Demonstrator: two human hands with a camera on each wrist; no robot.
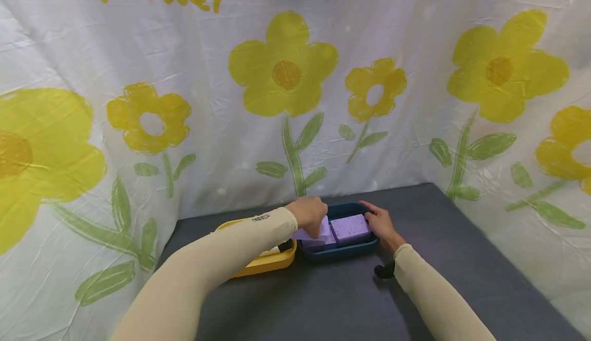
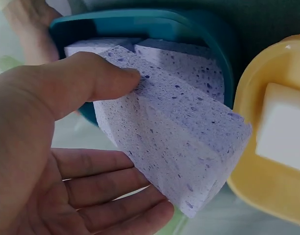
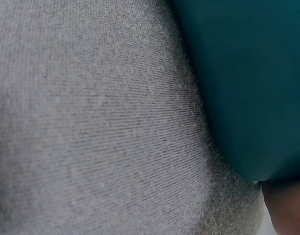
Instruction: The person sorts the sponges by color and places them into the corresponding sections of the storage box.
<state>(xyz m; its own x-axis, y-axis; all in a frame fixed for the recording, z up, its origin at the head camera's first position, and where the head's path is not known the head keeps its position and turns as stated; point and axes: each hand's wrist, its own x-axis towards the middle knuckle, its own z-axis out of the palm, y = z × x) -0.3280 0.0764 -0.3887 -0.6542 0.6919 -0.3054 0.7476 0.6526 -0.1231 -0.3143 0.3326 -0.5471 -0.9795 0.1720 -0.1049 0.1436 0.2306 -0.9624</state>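
My left hand pinches a purple sponge between thumb and fingers, tilted over the left part of a dark blue bin. The sponge is a thick block with small holes in it. Two more purple sponges lie in the bin, one on the right and one at the left, partly covered by the held one. My right hand grips the bin's right end at the rim. The right wrist view shows mostly grey cloth, the bin's outer wall and part of a finger.
Against the blue bin's left side stands a yellow bin, partly hidden by my left sleeve. A white block lies in it. A small black object shows beside my right wrist. A flower-printed curtain encloses the dark grey table.
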